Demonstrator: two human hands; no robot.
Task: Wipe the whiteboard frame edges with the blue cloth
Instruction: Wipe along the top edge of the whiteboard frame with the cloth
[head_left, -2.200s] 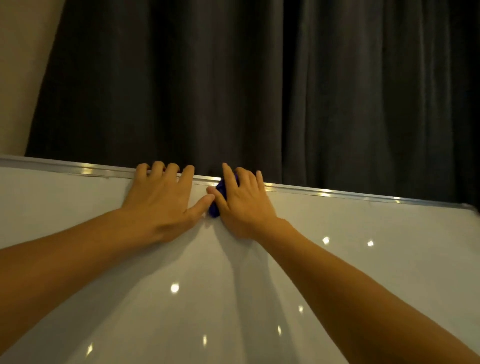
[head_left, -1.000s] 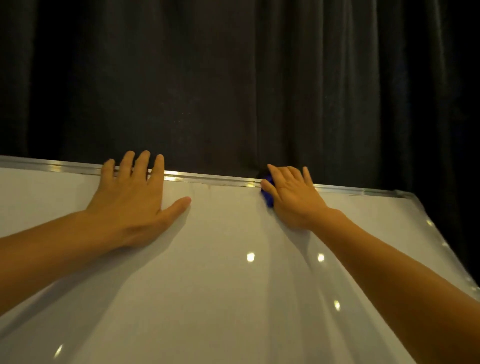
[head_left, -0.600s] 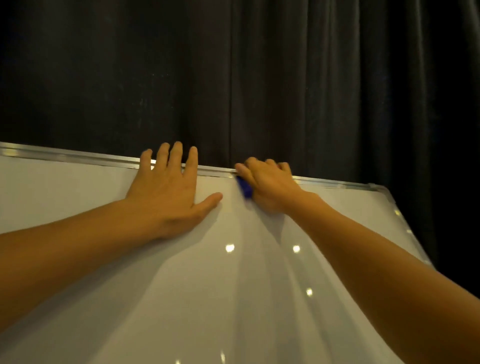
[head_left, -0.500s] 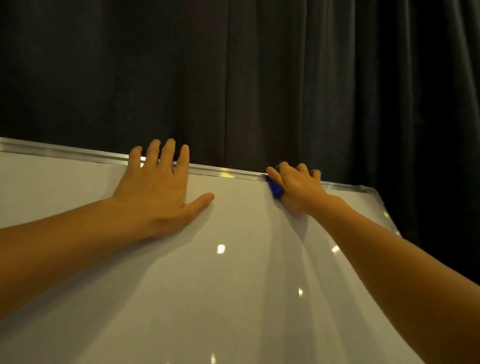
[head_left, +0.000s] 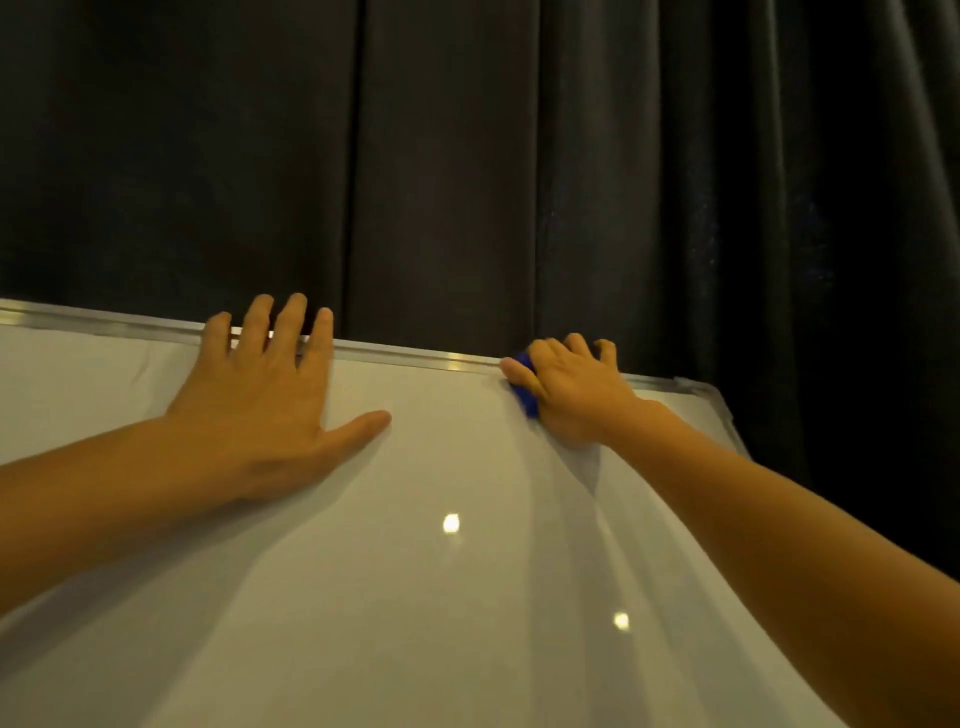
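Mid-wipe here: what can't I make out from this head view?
All in the head view:
1. blue cloth: mostly covered by the right hand gripping it.
2. top frame edge: hidden under the right hand and the fingers of the left hand; dust unreadable in dim light.
3. right frame edge: mostly behind the right forearm.
4. Left and bottom edges: cut off by the picture border.

The left hand (head_left: 265, 405) lies flat over the top rail (head_left: 415, 357) and blocks the way left. Between it and the right hand (head_left: 571, 395) the rail is bare, so a hand can slide there. Right of the blue cloth (head_left: 524, 400), only a short bit runs to the corner (head_left: 698, 388). A dark curtain (head_left: 467, 156) hangs behind.
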